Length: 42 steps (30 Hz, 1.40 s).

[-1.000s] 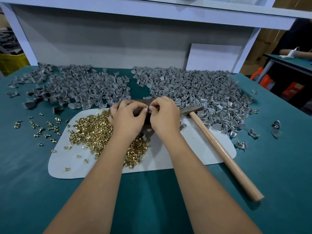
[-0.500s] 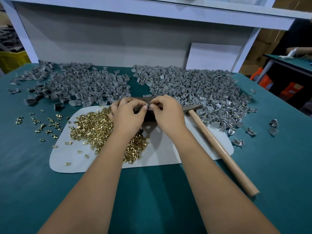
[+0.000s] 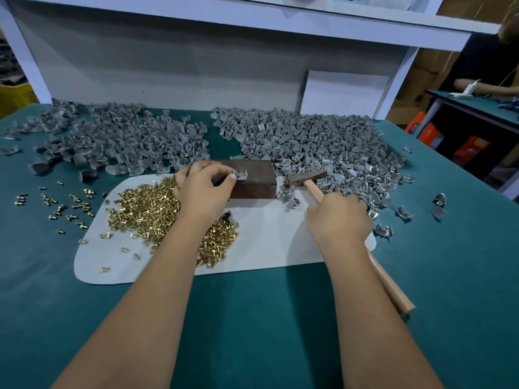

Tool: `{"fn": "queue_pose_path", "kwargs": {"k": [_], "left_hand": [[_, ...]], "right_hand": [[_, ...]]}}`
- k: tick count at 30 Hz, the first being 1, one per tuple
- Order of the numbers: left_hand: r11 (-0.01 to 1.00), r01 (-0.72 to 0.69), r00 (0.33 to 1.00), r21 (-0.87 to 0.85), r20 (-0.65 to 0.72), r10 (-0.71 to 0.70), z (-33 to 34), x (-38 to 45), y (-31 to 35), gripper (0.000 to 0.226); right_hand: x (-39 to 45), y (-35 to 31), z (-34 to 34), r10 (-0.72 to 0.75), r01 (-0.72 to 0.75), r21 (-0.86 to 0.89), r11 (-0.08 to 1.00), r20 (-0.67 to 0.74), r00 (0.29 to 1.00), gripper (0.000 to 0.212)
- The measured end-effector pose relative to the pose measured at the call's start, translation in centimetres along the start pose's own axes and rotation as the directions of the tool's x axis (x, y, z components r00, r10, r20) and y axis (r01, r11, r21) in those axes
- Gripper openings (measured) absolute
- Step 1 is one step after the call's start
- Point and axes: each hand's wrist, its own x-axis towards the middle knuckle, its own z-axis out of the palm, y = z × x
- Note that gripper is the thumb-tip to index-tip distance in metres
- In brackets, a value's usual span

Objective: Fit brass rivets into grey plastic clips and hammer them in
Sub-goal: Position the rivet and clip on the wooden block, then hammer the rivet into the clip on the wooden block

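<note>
While pinched by the left hand, grey clip with upright brass rivets; right hand around hammer.

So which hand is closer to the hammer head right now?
Right. The right hand grips the wooden handle just below the hammer head. The left hand is across the brown block, pinching a clip.

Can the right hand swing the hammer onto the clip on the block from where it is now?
Probably yes: the right hand grips the hammer just right of the block, nothing between. The left hand's fingertips pinch the clip, close to the strike.
</note>
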Motion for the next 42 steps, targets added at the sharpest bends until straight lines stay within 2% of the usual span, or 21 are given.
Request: {"fn": "queue_pose_path", "kwargs": {"k": [3, 6, 8, 11, 12, 14, 16, 19, 22, 23, 26, 28, 31, 33, 35, 39, 42], "left_hand": [[1.0, -0.008, 1.0, -0.002, -0.008, 0.008, 0.0, -0.1, 0.1, 0.007], [1.0, -0.006, 1.0, 0.0, -0.011, 0.006, 0.0, -0.2, 0.1, 0.002], [1.0, -0.01, 1.0, 0.009, -0.011, 0.01, 0.0, -0.3, 0.2, 0.003], [1.0, -0.001, 1.0, 0.007, -0.009, 0.001, -0.1, -0.4, 0.4, 0.005], [1.0, 0.005, 1.0, 0.004, -0.006, -0.005, -0.2, -0.4, 0.4, 0.005], [1.0, 0.019, 1.0, 0.002, 0.004, -0.019, -0.2, -0.4, 0.5, 0.007], [1.0, 0.027, 1.0, 0.001, 0.015, -0.027, -0.2, -0.3, 0.6, 0.01], [0.999, 0.043, 0.999, -0.021, 0.004, -0.043, -0.2, -0.3, 0.7, 0.016], [0.998, 0.059, 0.998, 0.001, -0.034, -0.059, 0.0, -0.3, 0.8, 0.014], [0.998, 0.06, 0.997, 0.008, -0.044, -0.059, 0.1, -0.2, 0.7, 0.014], [0.999, 0.042, 0.997, -0.002, -0.063, -0.042, 0.1, -0.3, 0.5, 0.015], [0.999, 0.044, 0.996, -0.007, -0.071, -0.045, 0.2, -0.3, 0.5, 0.017], [0.998, 0.059, 0.995, -0.002, -0.079, -0.059, 0.3, -0.3, 0.8, 0.027], [0.998, 0.054, 0.995, -0.022, -0.08, -0.056, 0.2, -0.3, 0.7, 0.023], [0.998, 0.049, 0.996, -0.043, -0.074, -0.052, 0.2, -0.4, 0.6, 0.017], [0.998, 0.059, 0.995, -0.03, -0.081, -0.061, 0.3, -0.4, 0.7, 0.02], [0.997, 0.06, 0.995, -0.038, -0.078, -0.063, 0.3, -0.5, 0.6, 0.014]], "right_hand": [[0.0, 0.4, 0.2, 0.006, -0.006, -0.003, 1.0, 0.014, 1.0, 0.032], [-0.1, 0.3, 0.1, 0.003, 0.0, 0.09, 0.996, -0.034, 0.999, 0.027], [-0.1, 0.2, -0.3, -0.003, 0.016, 0.146, 0.989, -0.088, 0.996, 0.017], [-0.5, -0.3, -1.0, -0.043, 0.096, 0.221, 0.971, -0.235, 0.971, 0.014], [-0.8, -0.5, -1.3, -0.074, 0.153, 0.249, 0.956, -0.3, 0.951, 0.017], [-1.6, -1.1, -1.8, -0.165, 0.29, 0.269, 0.918, -0.407, 0.898, 0.039], [-2.4, -2.0, -2.3, -0.266, 0.4, 0.241, 0.884, -0.443, 0.856, 0.051], [-3.1, -3.5, -2.4, -0.344, 0.464, 0.144, 0.874, -0.49, 0.801, 0.056], [-3.9, -4.3, -2.7, -0.316, 0.469, 0.136, 0.873, -0.576, 0.754, 0.056], [-4.1, -4.2, -2.5, -0.32, 0.473, 0.126, 0.872, -0.584, 0.746, 0.056], [-4.3, -4.0, -2.0, -0.397, 0.471, 0.045, 0.881, -0.472, 0.787, 0.058], [-4.4, -4.1, -2.2, -0.366, 0.454, 0.069, 0.889, -0.488, 0.792, 0.058], [-4.6, -4.3, -2.3, -0.287, 0.44, 0.13, 0.889, -0.591, 0.754, 0.058], [-4.7, -4.4, -2.2, -0.36, 0.46, 0.083, 0.884, -0.507, 0.783, 0.059], [-4.6, -4.3, -2.0, -0.363, 0.437, 0.075, 0.896, -0.442, 0.82, 0.059], [-5.0, -4.5, -2.5, -0.276, 0.418, 0.143, 0.897, -0.557, 0.783, 0.059], [-4.9, -4.4, -2.1, -0.366, 0.438, 0.048, 0.898, -0.472, 0.802, 0.057]]}}
